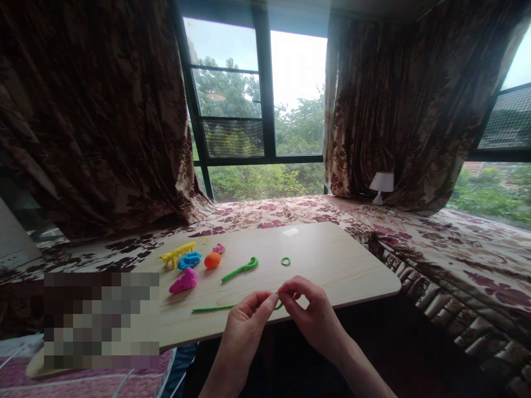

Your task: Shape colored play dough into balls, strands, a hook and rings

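Note:
A thin green clay strand point(213, 309) runs along the near part of the table, and one end curls up between my fingers. My left hand point(252, 315) pinches it with thumb and forefinger. Close beside, my right hand point(307, 307) pinches the curled end, fingertips almost touching the left ones. Just beyond my hands lies a small green clay ring point(286, 261). To its left rests a thicker green clay piece point(240, 269) with a looped end. The bit of strand inside my fingertips is mostly hidden.
On the left of the wooden table point(332, 265) sit a yellow clay figure point(178, 255), blue clay point(189, 260), an orange ball point(212, 260), a small pink piece point(219, 249) and magenta clay point(183, 281). A white lamp point(381, 185) stands by the curtain. A blurred patch covers the lower left.

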Motion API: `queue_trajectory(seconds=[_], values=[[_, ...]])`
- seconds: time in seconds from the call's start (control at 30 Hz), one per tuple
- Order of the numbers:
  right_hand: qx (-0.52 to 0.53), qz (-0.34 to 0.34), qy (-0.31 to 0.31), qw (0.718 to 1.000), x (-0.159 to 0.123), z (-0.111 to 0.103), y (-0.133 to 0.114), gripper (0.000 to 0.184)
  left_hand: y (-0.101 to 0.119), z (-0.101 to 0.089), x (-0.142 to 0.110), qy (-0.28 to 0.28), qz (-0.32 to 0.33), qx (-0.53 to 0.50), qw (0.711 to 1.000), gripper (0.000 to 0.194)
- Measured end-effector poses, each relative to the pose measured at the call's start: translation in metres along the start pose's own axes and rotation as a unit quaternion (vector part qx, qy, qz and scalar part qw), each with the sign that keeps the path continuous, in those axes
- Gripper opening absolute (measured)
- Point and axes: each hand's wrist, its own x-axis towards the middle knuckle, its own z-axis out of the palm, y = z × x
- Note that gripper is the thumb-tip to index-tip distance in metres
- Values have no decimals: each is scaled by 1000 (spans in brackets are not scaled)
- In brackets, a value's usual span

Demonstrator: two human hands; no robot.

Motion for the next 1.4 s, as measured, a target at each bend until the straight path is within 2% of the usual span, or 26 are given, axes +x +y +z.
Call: queue_trajectory(seconds=[0.13, 0.3, 0.53, 0.73, 0.87, 1.17, 1.4], values=[[23, 23, 11, 999, 0, 0, 1, 15, -8, -3, 6, 9, -8, -34, 999, 24], [56, 54, -10, 997, -1, 3, 5, 15, -21, -10, 12, -25, -15, -86, 996, 24], [81, 88, -12, 993, 0, 5, 11, 17, -26, -11, 13, -28, -65, -145, 987, 22], [85, 79, -18, 993, 0, 6, 10, 15, -24, -9, 12, -72, -45, -114, 990, 27], [74, 66, -14, 995, 1, 6, 9, 9, -24, -10, 11, -56, -34, -92, 994, 28], [47, 74, -12, 996, 0, 3, 12, 9, -22, -5, 11, -27, -13, -18, 999, 26], [7, 0, -35, 999, 1, -2, 9, 16, -16, -5, 9, -10, -16, 14, 1000, 22]])
